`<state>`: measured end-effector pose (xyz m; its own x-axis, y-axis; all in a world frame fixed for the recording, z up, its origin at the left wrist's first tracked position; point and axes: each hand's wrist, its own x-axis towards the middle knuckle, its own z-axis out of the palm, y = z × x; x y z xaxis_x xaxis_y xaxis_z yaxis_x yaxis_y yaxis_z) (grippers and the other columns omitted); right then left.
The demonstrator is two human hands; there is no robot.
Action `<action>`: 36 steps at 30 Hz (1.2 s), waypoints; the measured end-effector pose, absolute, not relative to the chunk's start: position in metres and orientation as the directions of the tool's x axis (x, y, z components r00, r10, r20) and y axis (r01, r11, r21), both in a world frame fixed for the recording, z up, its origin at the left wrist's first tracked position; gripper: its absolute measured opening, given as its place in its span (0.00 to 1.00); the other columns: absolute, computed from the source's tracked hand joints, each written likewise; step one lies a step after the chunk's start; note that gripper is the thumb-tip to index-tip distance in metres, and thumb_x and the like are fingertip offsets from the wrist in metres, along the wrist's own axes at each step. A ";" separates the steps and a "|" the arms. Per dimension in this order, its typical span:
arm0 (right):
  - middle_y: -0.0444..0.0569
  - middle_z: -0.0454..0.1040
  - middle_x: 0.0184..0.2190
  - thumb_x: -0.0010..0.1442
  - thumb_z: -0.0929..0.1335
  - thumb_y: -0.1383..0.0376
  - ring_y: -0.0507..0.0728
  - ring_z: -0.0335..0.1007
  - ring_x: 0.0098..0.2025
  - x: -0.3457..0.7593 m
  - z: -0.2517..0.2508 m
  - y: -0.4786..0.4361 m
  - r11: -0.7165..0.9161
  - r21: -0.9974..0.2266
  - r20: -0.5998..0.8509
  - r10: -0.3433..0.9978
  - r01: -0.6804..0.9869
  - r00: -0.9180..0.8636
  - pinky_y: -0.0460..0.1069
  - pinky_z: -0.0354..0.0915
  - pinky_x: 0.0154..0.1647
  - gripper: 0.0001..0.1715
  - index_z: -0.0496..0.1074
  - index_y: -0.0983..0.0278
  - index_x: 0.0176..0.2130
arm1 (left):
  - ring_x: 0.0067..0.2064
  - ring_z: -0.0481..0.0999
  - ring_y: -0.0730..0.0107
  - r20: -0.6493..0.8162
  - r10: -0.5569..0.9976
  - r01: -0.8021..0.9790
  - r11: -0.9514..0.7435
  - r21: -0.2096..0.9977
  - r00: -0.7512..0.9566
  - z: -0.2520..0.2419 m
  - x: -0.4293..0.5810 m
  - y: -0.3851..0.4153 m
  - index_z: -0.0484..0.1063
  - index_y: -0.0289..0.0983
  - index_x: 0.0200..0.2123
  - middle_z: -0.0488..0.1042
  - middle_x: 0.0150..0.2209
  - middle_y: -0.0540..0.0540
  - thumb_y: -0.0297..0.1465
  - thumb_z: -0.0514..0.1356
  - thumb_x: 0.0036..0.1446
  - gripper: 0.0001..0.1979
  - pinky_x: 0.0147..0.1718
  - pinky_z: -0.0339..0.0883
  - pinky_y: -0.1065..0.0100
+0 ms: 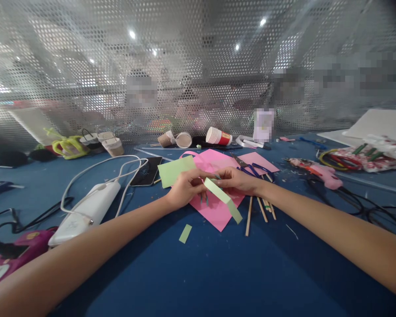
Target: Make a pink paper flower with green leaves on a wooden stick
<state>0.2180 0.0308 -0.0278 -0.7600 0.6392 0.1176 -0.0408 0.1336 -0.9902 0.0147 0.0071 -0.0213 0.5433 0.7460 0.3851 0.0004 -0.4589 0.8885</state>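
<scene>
Both my hands meet over a pink paper sheet (218,214) at the middle of the table. Between their fingertips is a folded strip of light green paper (222,193), its creased end hanging down to the right. My left hand (186,187) pinches it from the left, and my right hand (236,179) pinches the upper end from the right. A light green paper sheet (171,171) lies just behind my left hand. Scissors (251,166) with blue handles rest behind my right wrist. A small green paper piece (185,234) lies nearer to me.
Several wooden sticks (249,215) lie beside my right forearm. At the left are a white power bank (89,213) with a cable and a black phone (146,171). A pink glue gun (326,172) lies right. Paper cups (218,136) stand along the perforated screen (198,57).
</scene>
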 end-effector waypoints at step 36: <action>0.35 0.65 0.10 0.51 0.73 0.56 0.45 0.57 0.08 0.204 -0.024 0.017 0.226 -0.973 0.205 0.783 -0.038 -0.588 0.40 0.52 0.06 0.19 0.62 0.63 0.24 | 0.19 0.70 0.76 0.507 0.788 0.207 -0.593 0.779 0.348 -0.017 0.012 0.004 0.63 0.38 0.40 0.71 0.23 0.54 0.33 0.55 0.59 0.07 0.19 0.63 0.74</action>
<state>0.2043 0.0172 -0.0239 -0.5880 0.7825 0.2047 -0.0380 0.2260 -0.9734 0.0116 0.0039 -0.0168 0.3484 0.7882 0.5073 0.2068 -0.5925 0.7786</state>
